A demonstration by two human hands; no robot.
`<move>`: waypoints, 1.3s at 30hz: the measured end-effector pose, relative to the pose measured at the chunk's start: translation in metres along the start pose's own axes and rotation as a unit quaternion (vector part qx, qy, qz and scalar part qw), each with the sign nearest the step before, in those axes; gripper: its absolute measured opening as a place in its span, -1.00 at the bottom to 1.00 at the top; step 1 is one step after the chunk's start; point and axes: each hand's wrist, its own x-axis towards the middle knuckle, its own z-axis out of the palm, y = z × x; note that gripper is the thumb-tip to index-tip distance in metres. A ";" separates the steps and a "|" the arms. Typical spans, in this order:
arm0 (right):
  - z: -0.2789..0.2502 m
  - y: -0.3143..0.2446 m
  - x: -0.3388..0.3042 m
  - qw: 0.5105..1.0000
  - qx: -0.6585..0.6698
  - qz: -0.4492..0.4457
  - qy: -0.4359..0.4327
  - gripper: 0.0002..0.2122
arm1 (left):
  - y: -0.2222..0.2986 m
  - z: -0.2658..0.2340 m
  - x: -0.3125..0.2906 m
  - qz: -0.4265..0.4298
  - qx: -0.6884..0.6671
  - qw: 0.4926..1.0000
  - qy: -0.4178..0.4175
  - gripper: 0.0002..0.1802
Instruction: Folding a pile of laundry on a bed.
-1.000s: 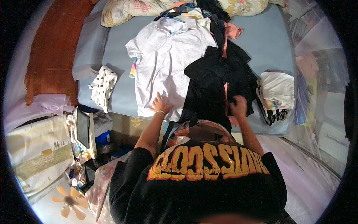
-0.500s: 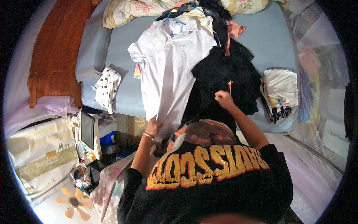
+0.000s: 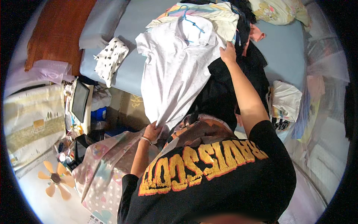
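Observation:
A white short-sleeved collared shirt (image 3: 175, 71) lies stretched toward me over the bed edge, a blue hanger (image 3: 194, 25) at its neck. My left hand (image 3: 152, 131), a bracelet at its wrist, is closed on the shirt's lower hem. Farther up, my right hand (image 3: 228, 54) pinches the shirt at its right sleeve. Black clothing (image 3: 227, 87) lies to the right of the shirt, partly under my right forearm. Above the collar, a pile of other clothes (image 3: 223, 18) in cream, striped and dark cloth is spread out.
A blue-grey mattress (image 3: 281, 56) bears it all. On it, a folded spotted white cloth (image 3: 111, 59) lies left and a folded white stack (image 3: 286, 98) right. A patterned pillow (image 3: 279, 13) is at the far right. Lower left are a tablet-like screen (image 3: 80, 99) and a fan (image 3: 56, 178).
My right hand has moved up from over the black clothing to the white shirt's right sleeve and taken hold of it. My left hand keeps the hem. The view has shifted.

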 end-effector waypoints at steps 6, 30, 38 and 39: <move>0.031 0.008 0.040 0.977 0.005 0.088 -0.192 -0.36 | -0.008 0.008 -0.011 -0.018 0.083 0.993 0.076 -0.68; 0.081 -0.042 0.008 0.964 0.015 0.123 -0.236 -0.43 | -0.039 -0.028 0.006 -0.066 0.036 0.995 0.059 -0.72; 0.063 -0.049 0.011 0.950 0.096 0.096 -0.282 -0.61 | -0.030 -0.045 0.016 -0.122 0.032 0.989 0.082 -0.70; 0.071 -0.038 0.011 0.954 0.115 0.083 -0.264 -0.60 | -0.035 -0.049 0.021 -0.124 0.023 0.988 0.088 -0.70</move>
